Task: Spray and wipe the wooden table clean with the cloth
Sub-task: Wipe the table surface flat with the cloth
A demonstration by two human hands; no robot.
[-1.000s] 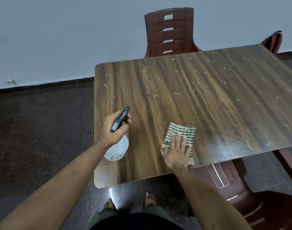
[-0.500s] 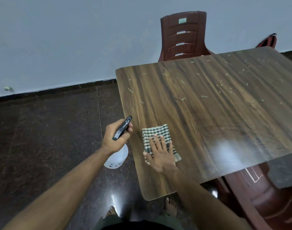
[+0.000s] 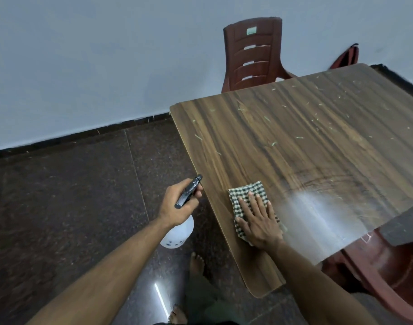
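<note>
The right hand [image 3: 259,221] presses flat on the checked cloth [image 3: 246,195] near the table [image 3: 294,146] edge; the left hand [image 3: 177,205] grips a spray bottle [image 3: 178,233] beside the table.

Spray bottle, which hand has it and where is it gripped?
Left hand grips the spray bottle at its black head, off the table edge.

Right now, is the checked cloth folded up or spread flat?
Folded: the checked cloth lies as a small thick pad under the right hand.
</note>
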